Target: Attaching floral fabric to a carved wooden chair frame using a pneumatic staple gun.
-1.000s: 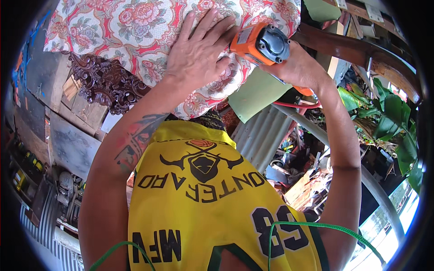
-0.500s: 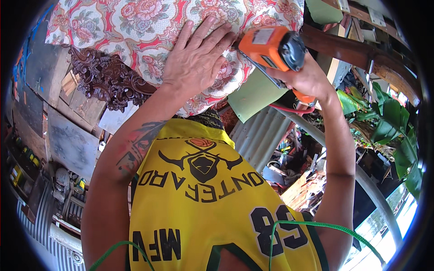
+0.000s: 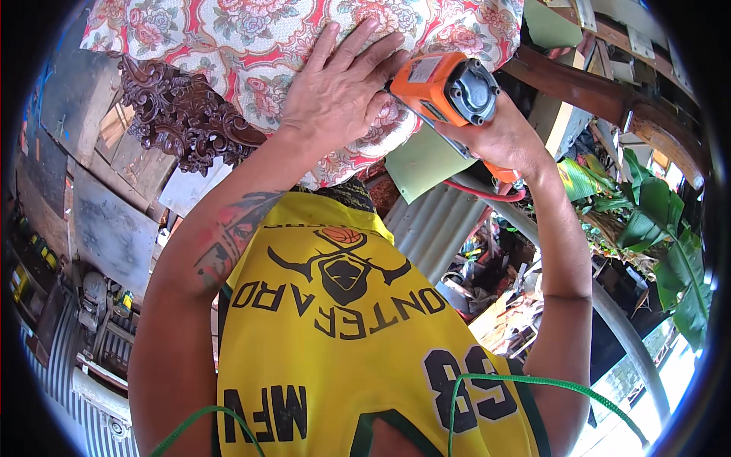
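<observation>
My left hand (image 3: pixel 339 91) lies flat, fingers apart, on floral red-and-cream fabric (image 3: pixel 255 27) covering a piece at the top. Carved dark wood (image 3: pixel 179 107) shows below the fabric's left part. My right hand (image 3: pixel 510 133) grips an orange pneumatic staple or nail gun (image 3: pixel 432 78), with a red hose (image 3: pixel 487 196) at its base. The gun's nose is at the fabric's right edge, close beside my left fingertips; whether it touches is hidden. A pale green sheet (image 3: pixel 415 171) hangs below that edge.
Wooden boards and dull sheets (image 3: pixel 118 247) lie at the left. A curved wooden beam (image 3: pixel 609 107), banana leaves (image 3: pixel 678 266) and a grey pipe (image 3: pixel 624 327) are at the right. Corrugated metal (image 3: pixel 422 236) and mixed scrap (image 3: pixel 480 305) lie beyond my yellow jersey (image 3: pixel 350 365).
The gun has shifted and turned slightly in my right hand's grip, now a little lower and farther right than a second ago. The fabric's left edge sits higher; my left hand stays spread on it.
</observation>
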{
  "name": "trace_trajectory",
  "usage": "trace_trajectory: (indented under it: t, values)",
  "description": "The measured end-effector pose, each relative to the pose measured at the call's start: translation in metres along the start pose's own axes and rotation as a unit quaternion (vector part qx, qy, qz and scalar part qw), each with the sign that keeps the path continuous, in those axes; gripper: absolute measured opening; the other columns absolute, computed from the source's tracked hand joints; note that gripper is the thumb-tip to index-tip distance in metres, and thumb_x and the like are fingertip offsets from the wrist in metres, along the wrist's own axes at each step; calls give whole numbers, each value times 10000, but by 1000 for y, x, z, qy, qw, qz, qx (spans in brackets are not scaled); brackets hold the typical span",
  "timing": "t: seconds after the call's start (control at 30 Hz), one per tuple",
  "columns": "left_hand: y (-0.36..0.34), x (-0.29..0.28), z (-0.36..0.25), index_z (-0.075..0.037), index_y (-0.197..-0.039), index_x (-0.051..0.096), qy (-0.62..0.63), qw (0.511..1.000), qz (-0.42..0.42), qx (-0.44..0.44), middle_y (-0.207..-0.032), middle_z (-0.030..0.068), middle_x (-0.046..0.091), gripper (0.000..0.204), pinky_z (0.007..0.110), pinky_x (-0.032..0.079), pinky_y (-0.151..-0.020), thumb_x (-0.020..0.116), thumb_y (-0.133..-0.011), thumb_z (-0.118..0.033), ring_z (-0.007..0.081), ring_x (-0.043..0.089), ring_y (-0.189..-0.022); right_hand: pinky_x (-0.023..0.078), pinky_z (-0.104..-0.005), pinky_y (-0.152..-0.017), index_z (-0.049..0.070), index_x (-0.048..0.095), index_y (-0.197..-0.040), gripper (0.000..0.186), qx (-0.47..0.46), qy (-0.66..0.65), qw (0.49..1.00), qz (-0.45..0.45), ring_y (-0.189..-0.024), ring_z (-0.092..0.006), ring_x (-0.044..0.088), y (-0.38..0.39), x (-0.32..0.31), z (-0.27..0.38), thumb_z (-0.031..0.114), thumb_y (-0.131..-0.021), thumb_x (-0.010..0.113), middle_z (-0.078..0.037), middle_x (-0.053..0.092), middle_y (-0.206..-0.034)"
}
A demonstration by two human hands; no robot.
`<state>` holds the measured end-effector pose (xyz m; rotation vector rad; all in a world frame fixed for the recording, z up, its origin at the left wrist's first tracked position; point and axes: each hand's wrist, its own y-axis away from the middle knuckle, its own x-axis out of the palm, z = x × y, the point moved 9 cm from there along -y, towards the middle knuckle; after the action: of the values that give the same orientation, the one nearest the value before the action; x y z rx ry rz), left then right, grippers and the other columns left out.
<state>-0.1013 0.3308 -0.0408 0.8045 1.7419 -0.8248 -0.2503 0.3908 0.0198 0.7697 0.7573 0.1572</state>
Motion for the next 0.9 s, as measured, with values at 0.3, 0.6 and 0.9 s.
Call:
trace_trajectory:
  t: [0.3,0.6,0.9]
  values:
    - [0,-1,2,-274,-1562,507,20,1000,-5,3,-1678,-77,352,597,536,129,-1313,589,-1003,-465,226,190,-1606,583,-362,-929,141,735,-1249,348,-26,41,999,3,-987,-239,753,-3,-3,14,196,-905,746,-111,789,-1070]
    - [1,-1,1,-259,-1542,535,24,999,-19,9,-1678,-72,359,589,541,142,-1308,592,-1002,-489,229,207,-1602,567,-332,-768,72,701,-1238,396,-90,101,991,2,-759,-110,639,-8,1,22,300,-934,811,-70,758,-912]
    - [20,-12,8,-213,-1522,556,17,992,-19,127,-1608,-54,465,520,502,171,-1305,562,-1030,-382,224,285,-1574,474,-315,-535,66,680,-1210,354,24,7,999,31,-551,-91,546,-2,4,9,198,-902,793,-11,662,-761]
